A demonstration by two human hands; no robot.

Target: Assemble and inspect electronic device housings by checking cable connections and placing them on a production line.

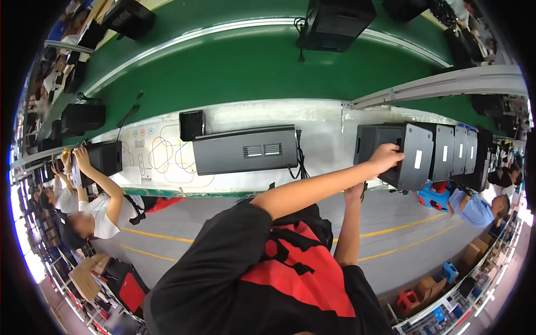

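Black and boxy, a speaker cabinet [397, 156] is sitting at the near edge of the white workbench [324, 120], first in a row of similar dark cabinets [455, 152] running along that edge toward the right end. One hand [386, 157] is reaching up to it on an outstretched bare arm, fingers curling over the front face of the cabinet and gripping it. The other hand [354, 193] is rising just below the bench edge, beneath that cabinet; whether it is closing on anything I cannot tell, as the arm is hiding it. Which hand is left and which is right is unclear. A long grey amplifier unit [245, 149] is lying flat near the middle of the bench. Beyond the bench's far edge a green conveyor belt [240, 67] is carrying more black cabinets.
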